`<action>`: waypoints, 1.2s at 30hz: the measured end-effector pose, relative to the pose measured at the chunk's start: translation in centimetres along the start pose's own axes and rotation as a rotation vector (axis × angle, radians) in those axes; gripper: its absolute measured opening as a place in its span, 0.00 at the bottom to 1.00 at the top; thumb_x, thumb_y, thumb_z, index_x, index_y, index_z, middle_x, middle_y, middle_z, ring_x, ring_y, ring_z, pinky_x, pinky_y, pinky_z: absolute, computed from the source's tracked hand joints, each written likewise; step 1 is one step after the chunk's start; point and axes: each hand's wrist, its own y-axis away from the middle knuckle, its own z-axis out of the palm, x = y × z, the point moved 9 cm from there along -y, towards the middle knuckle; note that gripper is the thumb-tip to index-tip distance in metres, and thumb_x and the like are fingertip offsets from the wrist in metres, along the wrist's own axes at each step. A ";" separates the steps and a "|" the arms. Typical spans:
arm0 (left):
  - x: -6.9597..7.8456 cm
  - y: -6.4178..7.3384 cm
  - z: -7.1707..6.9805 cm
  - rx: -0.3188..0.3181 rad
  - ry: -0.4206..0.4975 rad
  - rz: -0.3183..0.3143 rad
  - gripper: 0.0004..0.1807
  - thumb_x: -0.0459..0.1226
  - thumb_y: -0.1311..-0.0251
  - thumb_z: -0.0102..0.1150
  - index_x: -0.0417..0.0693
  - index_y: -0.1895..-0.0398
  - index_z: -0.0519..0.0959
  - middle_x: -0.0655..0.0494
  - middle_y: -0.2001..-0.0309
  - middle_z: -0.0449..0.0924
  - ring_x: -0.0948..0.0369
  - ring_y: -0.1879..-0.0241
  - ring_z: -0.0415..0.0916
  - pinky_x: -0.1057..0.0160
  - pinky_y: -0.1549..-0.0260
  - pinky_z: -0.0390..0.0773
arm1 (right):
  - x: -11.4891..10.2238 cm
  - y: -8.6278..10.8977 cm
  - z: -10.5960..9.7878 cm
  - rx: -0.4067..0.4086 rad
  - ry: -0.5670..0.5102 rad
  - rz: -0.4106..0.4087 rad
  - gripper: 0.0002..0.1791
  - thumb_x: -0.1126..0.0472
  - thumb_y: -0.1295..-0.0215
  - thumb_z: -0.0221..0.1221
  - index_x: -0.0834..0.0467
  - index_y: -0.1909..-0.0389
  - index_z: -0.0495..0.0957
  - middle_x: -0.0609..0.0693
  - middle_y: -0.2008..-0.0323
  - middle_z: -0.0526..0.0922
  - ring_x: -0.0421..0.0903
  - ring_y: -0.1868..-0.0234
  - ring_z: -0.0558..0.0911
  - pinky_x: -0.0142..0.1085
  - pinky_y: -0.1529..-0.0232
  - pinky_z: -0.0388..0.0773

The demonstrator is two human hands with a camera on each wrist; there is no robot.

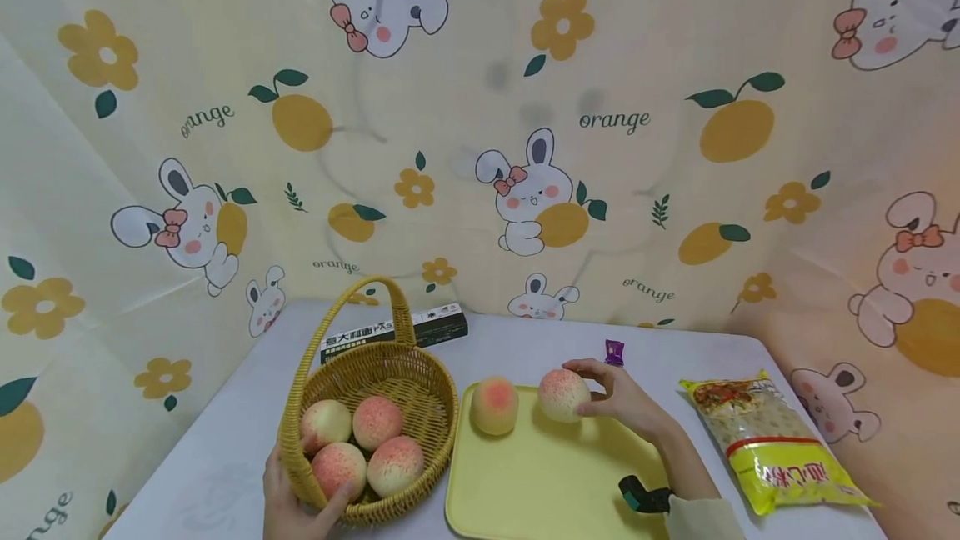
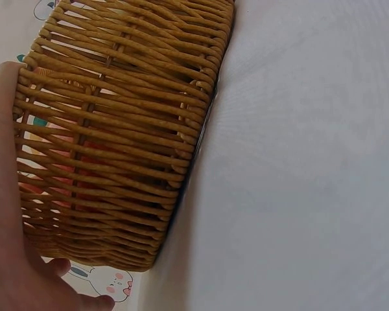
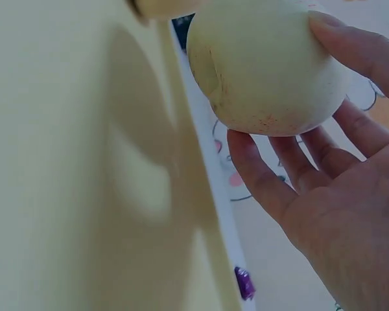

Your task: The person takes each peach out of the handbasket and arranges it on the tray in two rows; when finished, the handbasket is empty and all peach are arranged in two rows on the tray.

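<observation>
My right hand [image 1: 615,394] grips a pink-and-cream peach [image 1: 564,395] between thumb and fingers. In the right wrist view that peach [image 3: 266,71] is raised above the tray surface, its shadow cast below. Another peach [image 1: 495,406] sits on the yellow tray [image 1: 540,482], left of the held one. My left hand [image 1: 296,502] holds the near left side of a woven basket [image 1: 427,382], thumb over the rim. Several peaches [image 1: 377,422] lie inside the basket, under its tall arched handle. In the left wrist view the basket's woven wall [image 2: 117,129] stands against the hand [image 2: 26,259].
Behind the basket lies a black-and-white pasta box [image 1: 442,326]. A small purple wrapped candy [image 1: 614,352] is beyond the tray. To the tray's right lies a yellow plastic food bag [image 1: 772,440]. A patterned curtain [image 1: 450,107] rises behind the white table [image 1: 217,457].
</observation>
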 end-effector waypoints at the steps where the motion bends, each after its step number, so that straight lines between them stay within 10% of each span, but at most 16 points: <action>1: 0.0 0.0 0.0 -0.003 -0.003 -0.004 0.41 0.41 0.51 0.78 0.40 0.34 0.69 0.35 0.31 0.53 0.37 0.36 0.55 0.33 0.53 0.70 | 0.2 0.1 0.1 -0.005 -0.003 -0.004 0.35 0.66 0.42 0.70 0.68 0.34 0.69 0.65 0.36 0.71 0.67 0.35 0.67 0.37 0.45 0.75; 36: 0.1 0.1 0.0 0.005 0.024 -0.001 0.41 0.37 0.53 0.79 0.41 0.34 0.70 0.34 0.31 0.53 0.38 0.36 0.54 0.33 0.53 0.70 | 2.7 1.5 0.8 -0.076 -0.028 0.014 0.34 0.69 0.47 0.69 0.66 0.39 0.67 0.64 0.40 0.70 0.56 0.37 0.67 0.49 0.38 0.65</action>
